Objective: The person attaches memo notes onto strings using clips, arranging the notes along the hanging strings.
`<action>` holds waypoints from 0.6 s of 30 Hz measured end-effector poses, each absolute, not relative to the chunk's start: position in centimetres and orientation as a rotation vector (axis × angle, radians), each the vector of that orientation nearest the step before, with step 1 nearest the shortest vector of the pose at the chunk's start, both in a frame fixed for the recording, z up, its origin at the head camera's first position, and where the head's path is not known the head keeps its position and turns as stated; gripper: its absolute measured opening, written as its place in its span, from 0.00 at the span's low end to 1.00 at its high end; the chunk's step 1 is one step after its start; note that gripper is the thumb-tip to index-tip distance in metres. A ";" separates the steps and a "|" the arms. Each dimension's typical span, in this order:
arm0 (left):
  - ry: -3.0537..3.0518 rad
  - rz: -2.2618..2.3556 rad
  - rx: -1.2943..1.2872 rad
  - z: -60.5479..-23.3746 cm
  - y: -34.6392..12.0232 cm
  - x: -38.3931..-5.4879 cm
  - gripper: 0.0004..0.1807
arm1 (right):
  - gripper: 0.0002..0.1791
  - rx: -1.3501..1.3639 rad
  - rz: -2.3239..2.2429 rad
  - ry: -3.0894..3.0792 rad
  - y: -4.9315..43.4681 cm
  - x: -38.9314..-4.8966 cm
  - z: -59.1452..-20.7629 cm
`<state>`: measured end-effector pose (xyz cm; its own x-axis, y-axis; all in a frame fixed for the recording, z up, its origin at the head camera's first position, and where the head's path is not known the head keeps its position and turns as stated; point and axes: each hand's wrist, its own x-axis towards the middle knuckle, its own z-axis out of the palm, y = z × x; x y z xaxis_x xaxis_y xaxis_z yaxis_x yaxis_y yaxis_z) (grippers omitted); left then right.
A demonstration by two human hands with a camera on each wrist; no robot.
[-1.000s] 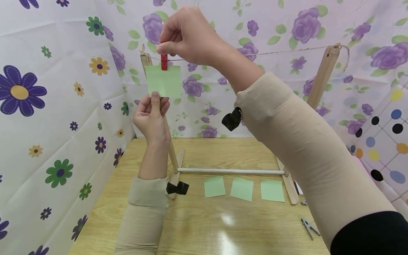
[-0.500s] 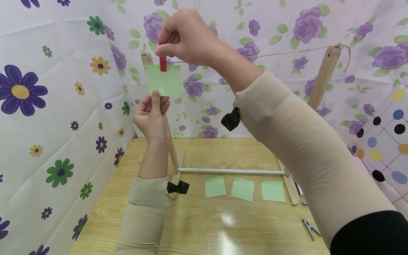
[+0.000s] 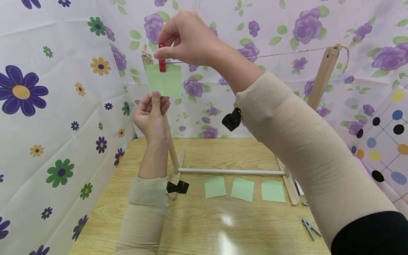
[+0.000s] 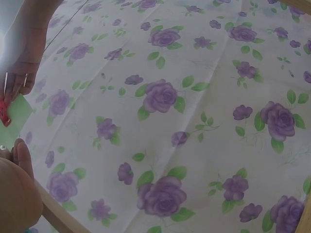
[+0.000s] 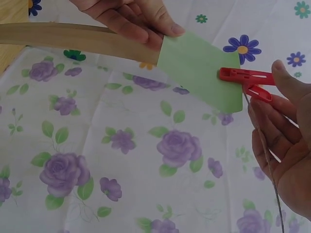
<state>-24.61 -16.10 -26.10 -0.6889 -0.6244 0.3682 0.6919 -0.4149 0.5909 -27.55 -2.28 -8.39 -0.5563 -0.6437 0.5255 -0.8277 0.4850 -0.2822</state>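
In the head view a light green sticky note (image 3: 164, 80) hangs at the string (image 3: 287, 52) near the left post. A red clothespin (image 3: 162, 63) sits over the note's top edge, at the string. My right hand (image 3: 194, 39) holds the clothespin's handles between thumb and fingers; the right wrist view shows the thumb on one handle of the clothespin (image 5: 245, 77) and fingers by the other. Below, my left hand (image 3: 153, 118) pinches the note's bottom edge, thumb in front. Only part of the left hand (image 4: 19, 187) shows in the left wrist view.
Three green sticky notes (image 3: 242, 189) lie in a row on the wooden table (image 3: 197, 226). A wooden frame with a right post (image 3: 323, 78) and a white crossbar (image 3: 229, 171) stands behind them. A grey clothespin (image 3: 310, 228) lies at right. Floral cloth hangs behind.
My right fingers have loosened slightly on the red clothespin, and its top end now shows between them. The clothespin has shifted slightly left. My left hand stays at the note's bottom edge.
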 end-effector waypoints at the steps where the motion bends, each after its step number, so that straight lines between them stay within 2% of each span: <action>1: -0.949 -2.133 -0.113 -26.1 -16.1 -24.6 0.12 | 0.17 1.233 0.728 -2.387 -2.3 -27.6 -8.4; 8: -0.929 -2.183 -0.080 -25.8 -16.1 -24.6 0.11 | 0.27 1.150 0.721 -2.285 -1.9 -27.5 -8.7; 18: -0.962 -2.215 -0.065 -26.5 -16.1 -24.5 0.12 | 0.14 1.195 0.820 -1.686 -0.4 -27.3 -11.3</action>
<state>-24.51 -16.08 -26.45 -0.7468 -0.5897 0.3075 0.6273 -0.4709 0.6203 -27.30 -0.44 -11.27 -0.1430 -0.3617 0.9213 -0.9481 0.3172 -0.0226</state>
